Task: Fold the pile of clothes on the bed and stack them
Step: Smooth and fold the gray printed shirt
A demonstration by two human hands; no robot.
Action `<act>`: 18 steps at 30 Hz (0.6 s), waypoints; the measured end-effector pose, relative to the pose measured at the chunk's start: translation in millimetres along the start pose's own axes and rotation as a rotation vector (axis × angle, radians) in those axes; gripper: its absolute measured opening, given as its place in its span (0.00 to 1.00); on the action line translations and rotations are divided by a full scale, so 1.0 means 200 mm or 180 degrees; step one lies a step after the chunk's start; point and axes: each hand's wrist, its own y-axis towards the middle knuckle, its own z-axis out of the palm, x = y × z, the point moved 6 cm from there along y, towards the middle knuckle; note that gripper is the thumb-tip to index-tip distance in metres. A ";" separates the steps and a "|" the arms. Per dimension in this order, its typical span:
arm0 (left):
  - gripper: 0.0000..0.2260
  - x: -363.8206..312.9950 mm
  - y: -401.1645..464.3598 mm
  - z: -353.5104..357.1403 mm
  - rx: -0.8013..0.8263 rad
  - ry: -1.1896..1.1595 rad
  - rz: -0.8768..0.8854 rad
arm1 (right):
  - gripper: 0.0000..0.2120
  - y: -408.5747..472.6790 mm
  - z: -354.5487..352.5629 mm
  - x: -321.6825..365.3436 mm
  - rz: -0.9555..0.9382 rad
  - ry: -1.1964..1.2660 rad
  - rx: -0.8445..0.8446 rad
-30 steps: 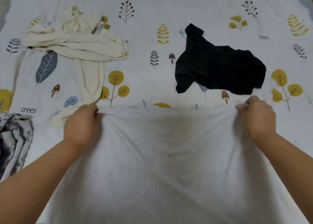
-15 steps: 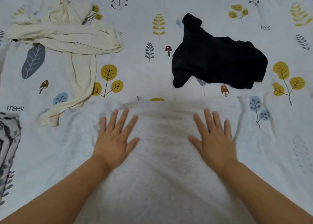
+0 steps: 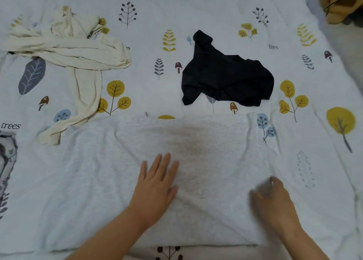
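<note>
A leaf-printed bedsheet covers the bed.

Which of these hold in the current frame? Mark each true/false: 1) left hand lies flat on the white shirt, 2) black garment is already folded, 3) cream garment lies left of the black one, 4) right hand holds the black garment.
1) True: the left hand lies flat, fingers straight, on the white shirt.
2) False: the black garment lies crumpled on the bed sheet.
3) True: the cream garment lies far left of it, unfolded.
4) False: the right hand, motion-blurred, is down at the white shirt's right part, well apart from the black garment; its grip cannot be told.
</note>
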 end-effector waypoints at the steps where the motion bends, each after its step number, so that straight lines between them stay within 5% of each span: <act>1: 0.25 -0.03 0.00 0.02 0.0126 -0.0024 -0.0049 | 0.31 0.00 0.01 -0.05 0.0141 0.0069 0.0173; 8: 0.24 -0.01 0.04 0.01 0.0395 -0.0749 -0.0352 | 0.10 -0.08 0.01 -0.01 0.0495 0.1664 0.1524; 13: 0.18 0.07 0.00 -0.16 0.0130 -0.2189 -0.0708 | 0.07 -0.28 0.00 0.32 -0.0589 0.1013 0.1244; 18: 0.11 0.16 -0.08 -0.27 0.0098 -0.4247 -0.1258 | 0.07 -0.55 0.26 0.63 -0.1693 -0.0548 0.0824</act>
